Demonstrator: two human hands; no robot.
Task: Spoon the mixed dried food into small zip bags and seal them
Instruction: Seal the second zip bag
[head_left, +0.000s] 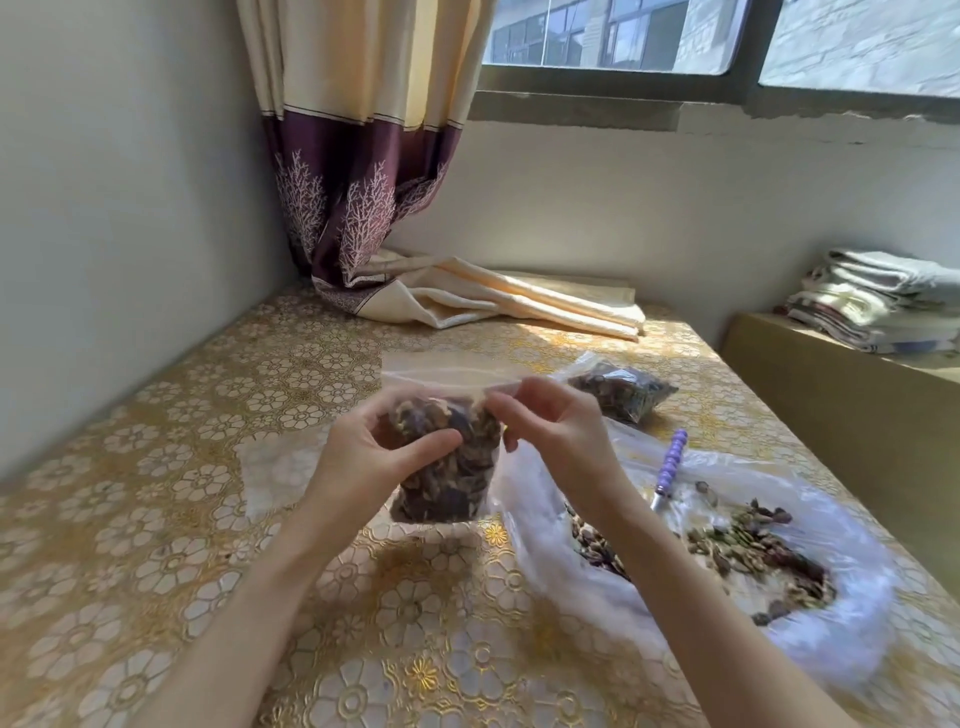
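Observation:
A small clear zip bag (447, 483) packed with dark mixed dried food hangs above the table between my hands. My left hand (374, 441) grips its upper left side, thumb across the front. My right hand (550, 421) pinches the top strip near the right corner. A second filled zip bag (621, 391) lies on the table behind my right hand. To the right, a large open plastic bag (831, 613) holds loose dried food (748, 551). A spoon with a purple beaded handle (671, 465) rests in it.
The table carries a gold floral cloth (156, 519) and meets a wall on the left. A curtain end (493, 301) lies on the far side under a window. Beyond the table's right edge, folded towels (878, 299) sit on a lower ledge.

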